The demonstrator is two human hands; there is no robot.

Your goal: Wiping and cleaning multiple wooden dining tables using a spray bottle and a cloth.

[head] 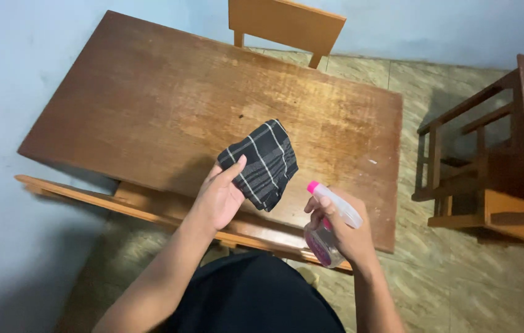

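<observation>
My left hand (218,198) holds a folded black cloth (262,161) with white check lines, lifted just above the near part of a worn brown wooden table (151,105). My right hand (342,231) grips a small clear spray bottle (326,243) with a pink nozzle tip and pink liquid inside, held upright beside the cloth over the table's near right corner. The nozzle points left toward the cloth.
A wooden chair (286,24) stands at the table's far side. A wooden bench (151,209) runs along the near side under my arms. Another wooden table and bench (490,166) stand at the right. A pale blue wall lies to the left and far side; the floor is tiled.
</observation>
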